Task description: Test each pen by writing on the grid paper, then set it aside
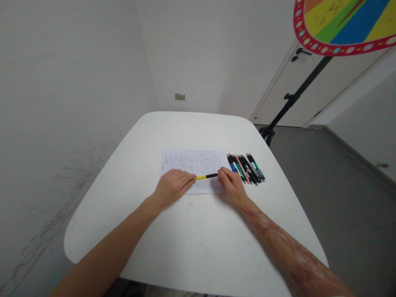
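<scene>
A yellow and black pen (206, 177) lies level just above a white sheet of paper (193, 163) covered in scribbles. My left hand (173, 185) pinches the pen's yellow end, fingers closed. My right hand (230, 183) grips its black end, fingers curled round it. Both hands rest on the sheet's near edge. A row of several pens (246, 168) lies right beside my right hand, on the table.
The white rounded table (198, 239) stands against a white wall on the left. A black stand (293, 99) carrying a colourful wheel (346, 24) rises behind the table's right corner. Grey floor and a door lie to the right.
</scene>
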The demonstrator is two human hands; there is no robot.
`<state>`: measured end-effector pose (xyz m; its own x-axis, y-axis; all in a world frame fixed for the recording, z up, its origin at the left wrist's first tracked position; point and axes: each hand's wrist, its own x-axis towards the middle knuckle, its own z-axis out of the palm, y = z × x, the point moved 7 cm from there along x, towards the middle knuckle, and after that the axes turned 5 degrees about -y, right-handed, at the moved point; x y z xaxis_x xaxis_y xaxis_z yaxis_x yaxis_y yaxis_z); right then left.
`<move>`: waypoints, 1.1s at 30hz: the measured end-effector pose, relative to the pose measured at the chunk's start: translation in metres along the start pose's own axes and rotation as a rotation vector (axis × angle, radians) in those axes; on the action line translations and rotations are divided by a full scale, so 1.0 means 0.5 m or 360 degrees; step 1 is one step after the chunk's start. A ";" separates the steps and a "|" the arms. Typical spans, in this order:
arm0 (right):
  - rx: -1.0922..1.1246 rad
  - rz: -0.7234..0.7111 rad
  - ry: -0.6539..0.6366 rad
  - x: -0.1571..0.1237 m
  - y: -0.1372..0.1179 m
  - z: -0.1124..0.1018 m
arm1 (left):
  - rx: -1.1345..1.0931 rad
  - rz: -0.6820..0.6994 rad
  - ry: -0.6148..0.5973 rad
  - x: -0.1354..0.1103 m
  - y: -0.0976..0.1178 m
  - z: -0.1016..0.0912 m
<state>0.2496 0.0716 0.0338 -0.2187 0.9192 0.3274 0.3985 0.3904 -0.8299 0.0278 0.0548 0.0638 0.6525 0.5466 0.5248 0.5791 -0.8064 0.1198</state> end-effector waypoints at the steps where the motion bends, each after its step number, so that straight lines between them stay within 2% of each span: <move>1: -0.0081 -0.0018 0.0054 0.001 -0.002 -0.006 | 0.0005 -0.0015 0.0014 -0.002 -0.005 -0.001; 3: -0.0344 -0.0134 0.0133 0.003 -0.023 -0.014 | 0.0020 -0.0020 0.0043 -0.004 -0.008 -0.004; 5: -0.0626 -0.0317 0.0126 0.003 -0.055 -0.010 | 0.0045 0.0003 0.0065 -0.004 -0.006 -0.007; 9: -0.0914 -0.0611 -0.0202 -0.002 -0.098 0.037 | 0.0047 0.0040 0.0099 -0.004 0.005 -0.009; 14: -0.0954 -0.0666 -0.0435 -0.012 -0.086 0.067 | -0.0060 -0.0086 0.0187 -0.014 -0.009 -0.013; 16: -0.0797 -0.0591 -0.0371 -0.009 -0.072 0.056 | -0.0098 -0.0182 0.0244 -0.019 -0.023 -0.017; 18: -0.0512 -0.0439 -0.0188 0.002 -0.054 0.031 | -0.0126 -0.0262 0.0248 -0.021 -0.036 -0.017; 22: 0.0284 -0.0073 0.0304 0.031 -0.008 -0.034 | -0.0135 -0.0314 0.0112 -0.017 -0.050 -0.003; 24: 0.0649 0.0074 0.0438 0.049 0.007 -0.058 | -0.0142 -0.0294 0.0042 -0.016 -0.050 0.007; 25: 0.0807 0.0133 0.0479 0.058 0.009 -0.068 | -0.0148 -0.0287 0.0016 -0.015 -0.050 0.010; 28: 0.1150 0.0205 0.0419 0.088 -0.007 -0.090 | -0.0171 -0.0287 0.0001 -0.016 -0.051 0.015; 33: 0.1436 0.0307 0.0346 0.123 -0.032 -0.098 | -0.0176 -0.0299 0.0027 -0.017 -0.053 0.014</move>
<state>0.2736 0.1244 0.0892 -0.0139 0.9887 0.1496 -0.4486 0.1275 -0.8846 0.0102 0.0730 0.0503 0.5292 0.6864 0.4987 0.6321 -0.7111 0.3079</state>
